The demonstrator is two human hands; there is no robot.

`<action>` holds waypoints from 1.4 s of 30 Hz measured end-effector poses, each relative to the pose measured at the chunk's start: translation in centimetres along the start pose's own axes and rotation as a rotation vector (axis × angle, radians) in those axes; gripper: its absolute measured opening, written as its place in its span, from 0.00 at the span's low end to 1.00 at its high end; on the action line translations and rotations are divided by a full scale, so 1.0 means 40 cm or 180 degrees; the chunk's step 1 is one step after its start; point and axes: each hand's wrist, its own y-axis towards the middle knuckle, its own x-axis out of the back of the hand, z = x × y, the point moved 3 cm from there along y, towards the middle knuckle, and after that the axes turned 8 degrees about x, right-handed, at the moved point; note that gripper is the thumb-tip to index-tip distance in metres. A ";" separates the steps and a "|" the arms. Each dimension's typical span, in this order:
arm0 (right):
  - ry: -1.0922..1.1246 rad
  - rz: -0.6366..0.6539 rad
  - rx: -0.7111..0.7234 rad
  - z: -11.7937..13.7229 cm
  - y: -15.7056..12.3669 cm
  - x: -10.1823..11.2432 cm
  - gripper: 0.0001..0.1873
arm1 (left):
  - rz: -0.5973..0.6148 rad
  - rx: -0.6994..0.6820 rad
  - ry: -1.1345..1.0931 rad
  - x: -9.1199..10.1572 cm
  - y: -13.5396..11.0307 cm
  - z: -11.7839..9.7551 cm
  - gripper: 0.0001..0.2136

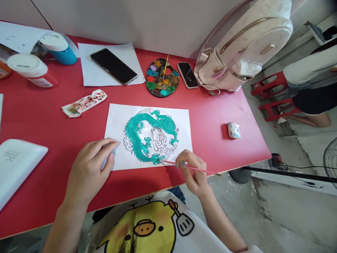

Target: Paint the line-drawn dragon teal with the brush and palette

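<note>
A white sheet (116, 121) with a dragon drawing (150, 136), mostly painted teal, lies on the red table (216, 116). My right hand (193, 172) pinches a thin pink paintbrush (200, 170), whose tip touches the dragon's lower edge. My left hand (91, 168) rests flat on the sheet's lower left corner, fingers stretched out, holding the paper down. A round paint palette (162, 78) with a second brush across it sits behind the sheet.
Two phones (113, 66) (187, 75) lie at the back, one on white paper. A pale backpack (243, 45) stands at the back right. Paint jars (33, 70) are at the left, with a stained tissue (83, 102), a white tablet (15, 165) and a small wrapper (233, 130). A person sits on red stools (273, 95).
</note>
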 end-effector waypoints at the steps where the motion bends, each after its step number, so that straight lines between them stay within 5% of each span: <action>1: 0.0038 0.0011 0.0005 0.001 0.000 -0.001 0.13 | 0.0020 0.0033 -0.0029 0.000 0.001 0.000 0.17; 17: -0.0039 0.0159 0.0073 0.009 0.003 -0.006 0.13 | -0.0056 0.0128 -0.0100 -0.004 0.002 0.002 0.16; 21: 0.0133 -0.0164 -0.0220 -0.002 -0.012 0.012 0.16 | -0.0082 0.0100 -0.0166 -0.005 0.001 0.008 0.16; 25: 0.0369 -0.1093 -0.0560 -0.026 -0.032 0.043 0.15 | -0.0110 0.0147 -0.0226 -0.006 -0.004 0.016 0.15; 30: 0.0860 -0.2088 -0.1147 -0.075 -0.054 0.077 0.12 | 0.0010 0.0892 -0.1023 0.005 -0.016 0.018 0.17; 36: 0.1441 -0.2188 -0.1668 -0.107 -0.073 0.093 0.14 | -0.0343 0.2448 -0.3624 0.052 0.020 0.034 0.26; 42: 0.1685 -0.2150 -0.1733 -0.118 -0.069 0.099 0.14 | -0.0030 0.3099 -0.3597 0.066 0.050 0.047 0.39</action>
